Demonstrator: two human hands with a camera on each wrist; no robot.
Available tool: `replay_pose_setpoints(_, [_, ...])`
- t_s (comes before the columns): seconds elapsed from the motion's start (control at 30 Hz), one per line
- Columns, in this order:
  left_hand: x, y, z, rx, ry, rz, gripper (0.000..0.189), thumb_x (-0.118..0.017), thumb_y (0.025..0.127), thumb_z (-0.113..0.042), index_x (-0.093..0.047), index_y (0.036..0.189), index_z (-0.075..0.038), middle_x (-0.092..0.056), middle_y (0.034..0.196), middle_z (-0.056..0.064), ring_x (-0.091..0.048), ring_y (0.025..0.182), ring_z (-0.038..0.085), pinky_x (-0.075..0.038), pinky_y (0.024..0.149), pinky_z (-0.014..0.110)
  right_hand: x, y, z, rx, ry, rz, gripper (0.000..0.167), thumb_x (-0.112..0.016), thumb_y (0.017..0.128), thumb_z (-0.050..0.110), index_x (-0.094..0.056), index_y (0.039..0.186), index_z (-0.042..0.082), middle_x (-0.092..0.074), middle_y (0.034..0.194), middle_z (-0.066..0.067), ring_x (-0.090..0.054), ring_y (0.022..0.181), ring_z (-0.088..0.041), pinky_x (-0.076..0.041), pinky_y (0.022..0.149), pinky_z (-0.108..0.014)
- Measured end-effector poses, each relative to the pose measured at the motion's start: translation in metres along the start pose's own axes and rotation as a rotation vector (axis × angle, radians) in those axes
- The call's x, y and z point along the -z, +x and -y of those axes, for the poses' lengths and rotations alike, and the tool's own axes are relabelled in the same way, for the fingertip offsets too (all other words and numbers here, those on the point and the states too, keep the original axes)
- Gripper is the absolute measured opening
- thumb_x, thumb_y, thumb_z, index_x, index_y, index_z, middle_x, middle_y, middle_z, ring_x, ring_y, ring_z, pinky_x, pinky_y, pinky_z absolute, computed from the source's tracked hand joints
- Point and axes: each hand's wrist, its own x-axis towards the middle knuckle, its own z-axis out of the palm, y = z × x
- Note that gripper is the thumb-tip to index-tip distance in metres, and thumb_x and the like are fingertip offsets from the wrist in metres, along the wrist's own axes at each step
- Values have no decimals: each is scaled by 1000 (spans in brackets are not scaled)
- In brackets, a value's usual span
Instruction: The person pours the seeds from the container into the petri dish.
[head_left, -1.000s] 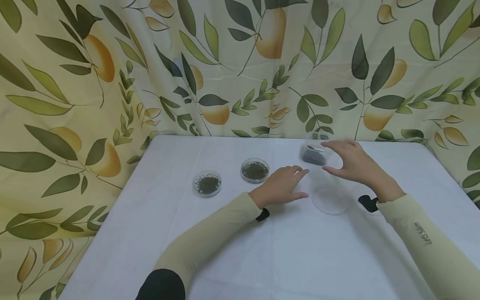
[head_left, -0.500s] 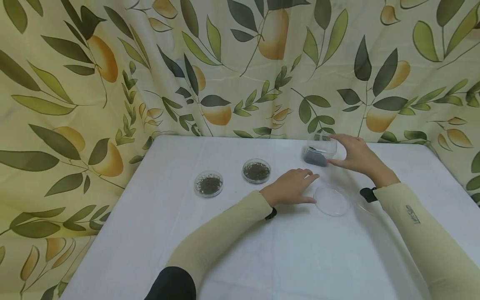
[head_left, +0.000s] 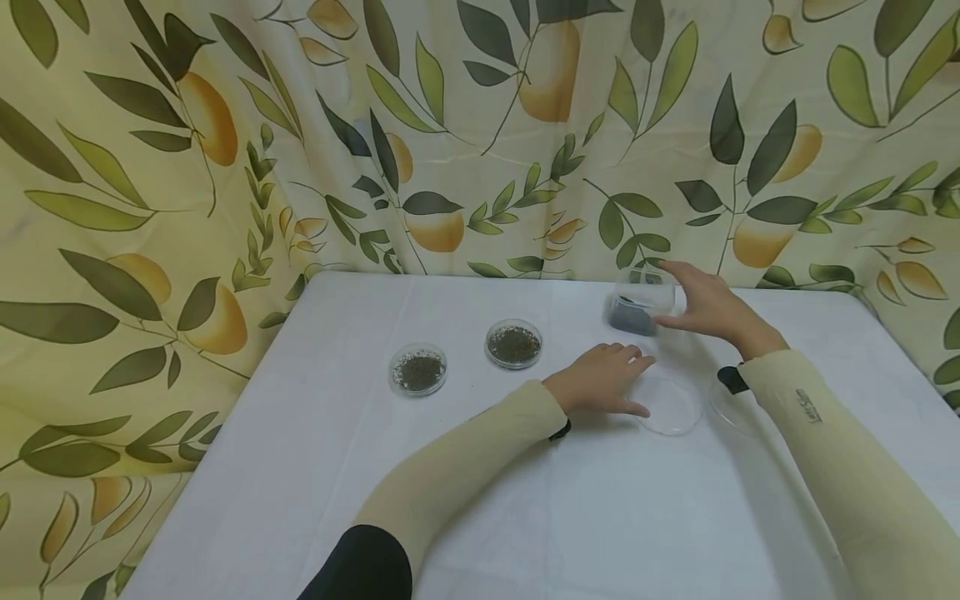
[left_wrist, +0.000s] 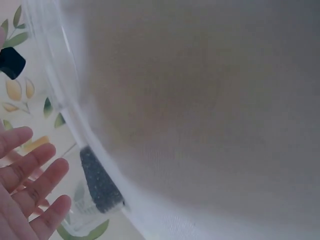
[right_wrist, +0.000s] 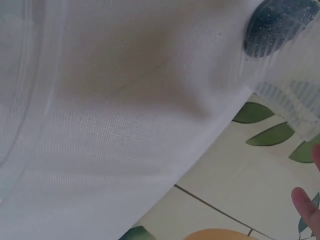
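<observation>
My left hand (head_left: 600,379) reaches over the white table with its fingers loosely extended. Its thumb lies at the left rim of a clear petri dish (head_left: 678,432); whether they touch I cannot tell. Further back, my right hand (head_left: 708,304) has thumb and fingers spread at the right side of a clear plastic cup (head_left: 645,292). Dark granular stuff (head_left: 630,317) fills the cup's lower part. In the right wrist view fingertips (right_wrist: 302,202) show apart from the ribbed cup (right_wrist: 292,92). The left wrist view shows the left fingers (left_wrist: 45,185) extended.
Two petri dishes with dark soil, one at left (head_left: 417,392) and one nearer the middle (head_left: 514,365), stand on the white-covered table (head_left: 480,500). Another clear round dish or lid (head_left: 723,417) lies partly under the right wrist. A leaf-patterned curtain (head_left: 480,167) hangs behind.
My left hand has moved right, up to the clear petri dish. The right hand has shifted slightly right and stays beside the cup. Both soil dishes stay in place.
</observation>
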Motion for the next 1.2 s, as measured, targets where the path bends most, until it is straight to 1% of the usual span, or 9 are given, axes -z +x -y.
replay_pose_setpoints(0.33, [-6,12,-3,29,32,51,85,-48,81,-72,-29,147,-23,-37,145,-5,-38,131,11,-30,109,27,-2,8,-7,-32,-9,81,98,-77,75,39,-23,144,-6,-27,145,-33,-27,132,-51,-18,101,-72])
replay_pose_setpoints(0.5, [-7,15,-6,24,59,74,89,-49,77,-76,-30,147,-24,-37,144,-6,-36,131,11,-30,108,27,-6,12,-13,-44,3,113,101,-76,75,42,-22,145,-6,-26,146,-34,-25,133,-51,-16,101,-72])
replay_pose_setpoints(0.7, [-7,18,-8,18,106,92,90,-46,75,-80,-31,146,-26,-37,143,-8,-36,129,9,-30,107,25,-9,15,-18,-60,21,126,103,-75,74,45,-21,145,-6,-25,146,-34,-24,133,-52,-14,101,-74])
replay_pose_setpoints(0.83, [-8,18,-8,22,102,98,91,-47,74,-80,-32,145,-25,-39,141,-8,-37,128,9,-31,107,26,-10,16,-18,-70,43,134,105,-75,74,45,-19,146,-6,-24,146,-35,-24,133,-52,-16,101,-72])
replay_pose_setpoints(1.07, [-7,19,-8,29,84,113,92,-48,73,-81,-33,145,-25,-40,140,-7,-38,127,10,-31,107,27,-13,18,-21,-116,97,159,111,-76,73,47,-13,148,-4,-20,148,-34,-21,134,-53,-21,105,-67])
replay_pose_setpoints(1.2, [-7,19,-8,34,74,122,91,-48,73,-80,-33,145,-27,-39,141,-7,-38,128,10,-31,108,28,-16,19,-23,-102,129,146,111,-77,72,44,-13,147,-5,-25,146,-34,-23,134,-52,-21,105,-66])
